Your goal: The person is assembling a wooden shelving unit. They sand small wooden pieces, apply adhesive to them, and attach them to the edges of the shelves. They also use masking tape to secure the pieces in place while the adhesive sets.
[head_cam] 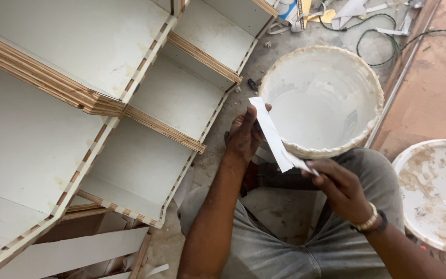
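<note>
The white strip [273,135] is held at both ends: the left hand [244,135] closes around its upper end, the right hand [336,187] pinches the lower end. It hangs before the white bucket [322,98]. The plywood shelf unit [104,108] lies left on the floor [280,206]. The strip seems to be in preparation; fitting it will need steady alignment.

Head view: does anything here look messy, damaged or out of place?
The round white plastic bucket has a rim thickly crusted with dried beige residue, and the round white lid beside it is smeared brown. Paper scraps and a green cable litter the floor. The white strip held in both hands looks intact.
</note>
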